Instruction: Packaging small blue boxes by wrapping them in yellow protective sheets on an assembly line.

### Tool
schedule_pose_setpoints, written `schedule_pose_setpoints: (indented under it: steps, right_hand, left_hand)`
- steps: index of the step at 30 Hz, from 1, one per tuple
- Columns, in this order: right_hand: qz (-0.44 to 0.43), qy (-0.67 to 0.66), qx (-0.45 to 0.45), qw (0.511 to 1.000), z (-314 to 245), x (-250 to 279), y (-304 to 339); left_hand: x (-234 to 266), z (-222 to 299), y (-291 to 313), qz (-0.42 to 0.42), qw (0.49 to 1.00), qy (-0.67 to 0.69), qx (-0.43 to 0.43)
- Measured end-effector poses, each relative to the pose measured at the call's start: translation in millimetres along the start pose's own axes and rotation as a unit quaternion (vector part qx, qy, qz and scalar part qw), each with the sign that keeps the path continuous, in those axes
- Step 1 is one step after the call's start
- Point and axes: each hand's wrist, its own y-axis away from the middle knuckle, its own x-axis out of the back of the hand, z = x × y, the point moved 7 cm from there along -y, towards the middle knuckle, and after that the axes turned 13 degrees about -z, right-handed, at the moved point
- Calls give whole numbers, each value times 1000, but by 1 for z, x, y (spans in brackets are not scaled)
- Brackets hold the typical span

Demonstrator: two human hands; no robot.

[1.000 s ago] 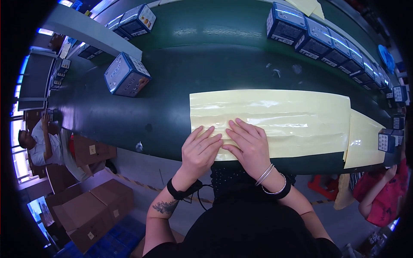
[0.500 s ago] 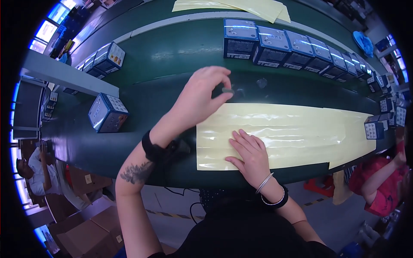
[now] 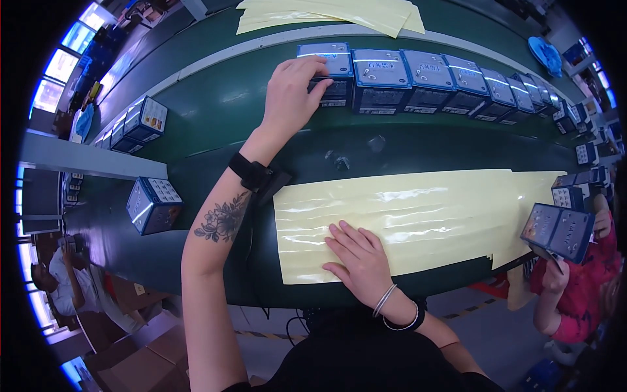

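My left hand reaches over the far side of the bench, fingers curved and thumb apart. It overlaps the blue box at the left end of a row; whether it touches the box I cannot tell. My right hand lies flat, fingers spread, on the near left part of a stack of pale yellow glossy sheets. Small clear scraps rest on the dark green surface between the sheets and the row.
More blue boxes run rightward in the row. A single box stands left, beside a grey post. Yellow sheets lie at the back. At right, another person's hand holds blue boxes.
My left hand has moved away from above the scraps to the leftmost box in the row. My right hand stays on the sheets. The co-worker at right now lifts blue boxes into view.
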Motion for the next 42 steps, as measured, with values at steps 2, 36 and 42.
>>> schedule_pose_setpoints:
  steps: [2,36,42]
  right_hand:
    - [0,-3,0,1000,1,1,1]
    - [-4,-1,-4,1000,10,12,17]
    - [-10,16,-5,1000,8,9,20]
  left_hand:
    - [1,2,1,18,1000,1,1]
    - [-71,236,-24,-370,860,328,-127]
    - [-91,254,-18,-407,818,407,-26]
